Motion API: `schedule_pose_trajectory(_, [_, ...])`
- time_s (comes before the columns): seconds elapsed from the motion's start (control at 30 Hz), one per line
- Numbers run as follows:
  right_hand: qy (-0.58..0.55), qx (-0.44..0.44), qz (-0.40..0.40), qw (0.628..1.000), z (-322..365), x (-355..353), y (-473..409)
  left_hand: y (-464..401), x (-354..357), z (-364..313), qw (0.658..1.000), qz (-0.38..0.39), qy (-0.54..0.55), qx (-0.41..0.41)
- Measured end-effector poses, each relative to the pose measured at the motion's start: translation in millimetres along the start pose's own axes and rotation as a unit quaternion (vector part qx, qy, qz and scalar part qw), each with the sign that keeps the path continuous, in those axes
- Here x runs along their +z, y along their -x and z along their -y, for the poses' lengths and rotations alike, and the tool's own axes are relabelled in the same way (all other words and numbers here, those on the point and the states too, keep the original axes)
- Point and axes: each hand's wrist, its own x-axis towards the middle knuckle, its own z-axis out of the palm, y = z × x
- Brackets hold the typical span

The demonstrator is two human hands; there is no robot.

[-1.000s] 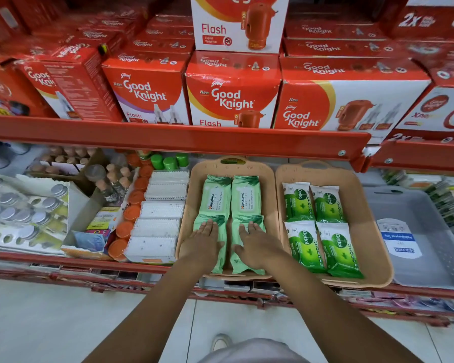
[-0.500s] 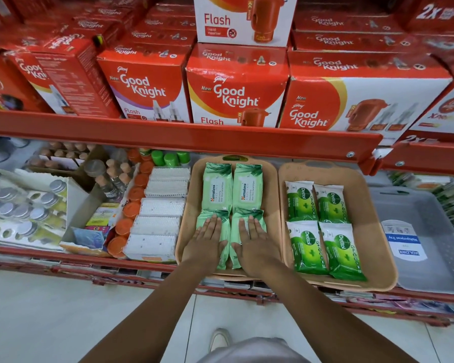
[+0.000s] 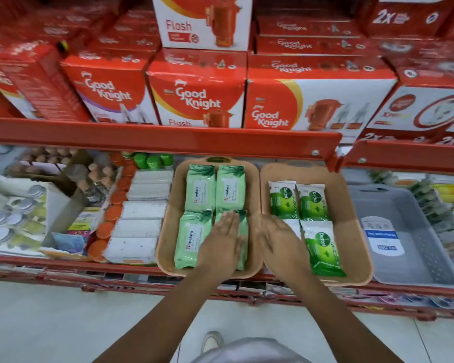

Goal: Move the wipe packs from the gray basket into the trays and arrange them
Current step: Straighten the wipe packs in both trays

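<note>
Two tan trays sit side by side on the lower shelf. The left tray (image 3: 168, 226) holds several pale green Himalaya wipe packs (image 3: 199, 191) in a two-by-two block. The right tray (image 3: 351, 231) holds several dark green Dettol wipe packs (image 3: 323, 247), also two by two. My left hand (image 3: 222, 244) lies flat, fingers together, on the near right Himalaya pack. My right hand (image 3: 279, 243) is flat over the near left Dettol pack and hides most of it. The gray basket (image 3: 409, 247) stands to the right with only a label inside.
A red shelf edge (image 3: 163, 138) overhangs the trays, with Good Knight boxes (image 3: 197, 98) stacked above. White packs (image 3: 139, 224) and orange-capped bottles (image 3: 110, 213) crowd the left tray's side. The lower shelf lip (image 3: 63, 263) runs along the front; floor tiles lie below.
Both hands have shifted right: the left from the near left Himalaya pack to the near right one, the right from the left tray over into the Dettol tray.
</note>
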Motion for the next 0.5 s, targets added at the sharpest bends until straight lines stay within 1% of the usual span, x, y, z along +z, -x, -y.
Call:
schedule_pose_trajectory(0.1, [0.023,0.075,-0.012,0.997,-48.8,-16.0,9.9,-11.1,9.5,-48.2,0.996,0.004,-0.002,0.088])
schedule_pose_trajectory(0.17, [0.046,0.111,0.011,0.993,-76.5,-22.7,12.5,-24.0,21.8,-73.3,0.991,0.039,-0.031,0.122])
schedule_pose_trajectory(0.2, [0.060,0.121,0.032,0.990,-85.9,-23.9,12.6,-31.0,30.1,-81.7,0.988,0.068,-0.059,0.127])
schedule_pose_trajectory(0.3, [0.098,0.126,0.107,0.981,-104.0,-22.0,11.4,-50.7,57.9,-97.1,0.971,0.160,-0.140,0.111])
schedule_pose_trajectory(0.37, [0.113,0.116,0.159,0.974,-108.5,-16.7,9.8,-56.8,69.8,-100.1,0.965,0.198,-0.154,0.079])
schedule_pose_trajectory(0.43, [0.138,0.111,0.209,0.962,-111.9,-14.4,8.8,-57.2,72.8,-99.8,0.963,0.212,-0.154,0.064])
schedule_pose_trajectory(0.5, [0.163,0.109,0.241,0.951,-115.6,-17.0,7.8,-56.4,72.3,-96.1,0.964,0.209,-0.152,0.068])
